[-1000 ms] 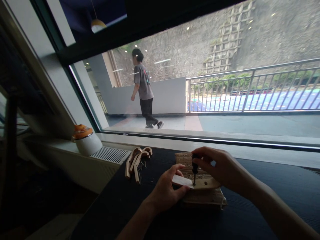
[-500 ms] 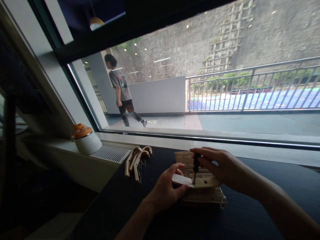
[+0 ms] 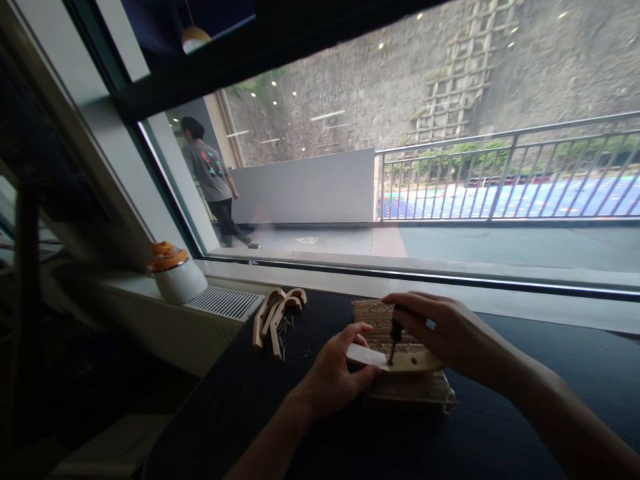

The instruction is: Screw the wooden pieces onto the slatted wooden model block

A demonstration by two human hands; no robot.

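Observation:
My right hand (image 3: 443, 330) is closed round the dark handle of a screwdriver (image 3: 397, 332), which stands nearly upright. Its tip meets a pale wooden piece (image 3: 425, 362) at a small hole or screw; I cannot tell which. Another dark hole shows to the right of the tip. Between thumb and fingers, my left hand (image 3: 333, 373) grips the left end of this piece, where its face looks flat and white (image 3: 367, 356). Beneath it lies a block of layered corrugated cardboard (image 3: 410, 390) on the black table (image 3: 240, 413).
Several curved wooden hooks (image 3: 273, 327) lie left of my hands, with loose screws (image 3: 285, 328) beside them. A white jar-like object with an orange top (image 3: 177, 280) stands on the ledge by a vent grille (image 3: 227, 305). Behind the window, a person (image 3: 210, 173) walks outside.
The person outside has moved left. My hands stay in nearly the same place, the screwdriver tip still at the same spot; the right fingers have shifted slightly over the handle's top.

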